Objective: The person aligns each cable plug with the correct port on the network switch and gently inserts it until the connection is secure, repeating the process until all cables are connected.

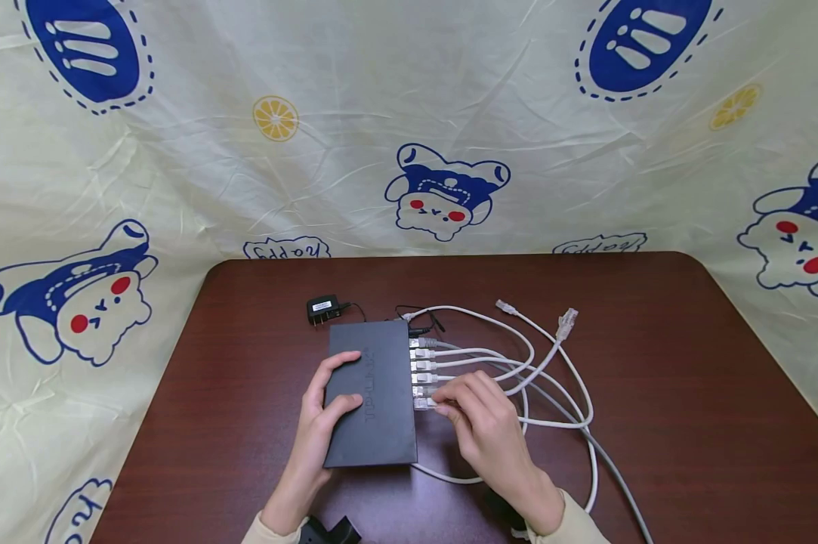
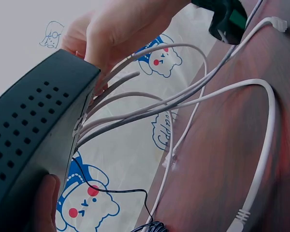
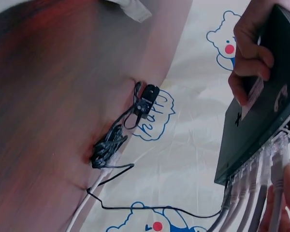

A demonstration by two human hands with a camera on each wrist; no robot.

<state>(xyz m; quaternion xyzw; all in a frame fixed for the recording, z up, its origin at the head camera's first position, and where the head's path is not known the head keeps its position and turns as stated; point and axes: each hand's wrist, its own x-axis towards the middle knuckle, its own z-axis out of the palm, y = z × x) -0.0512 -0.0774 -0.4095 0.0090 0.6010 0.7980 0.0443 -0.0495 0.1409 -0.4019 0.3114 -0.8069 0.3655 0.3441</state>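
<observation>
A dark grey network switch (image 1: 375, 446) with a raised logo on its lid is gripped at its left side by my left hand (image 1: 316, 423). Thumb and a finger lie over the lid, while more fingers curl against the underside in the right wrist view. Several cable plugs (image 1: 424, 366) sit in a row of ports along its right side. My right hand (image 1: 490, 427) pinches the network cable (image 3: 277, 181) at the near end of that row, its clear plug (image 1: 424, 403) right at the port. The vented side (image 2: 38, 116) of the switch faces the left wrist camera.
A black power adapter (image 1: 323, 308) lies behind the switch, its thin bundled cord (image 3: 106, 147) beside it. White and grey cables loop over the brown table (image 1: 687, 393) to the right, with loose plugs (image 1: 567, 323) among them. A patterned cloth (image 1: 341, 189) hangs behind.
</observation>
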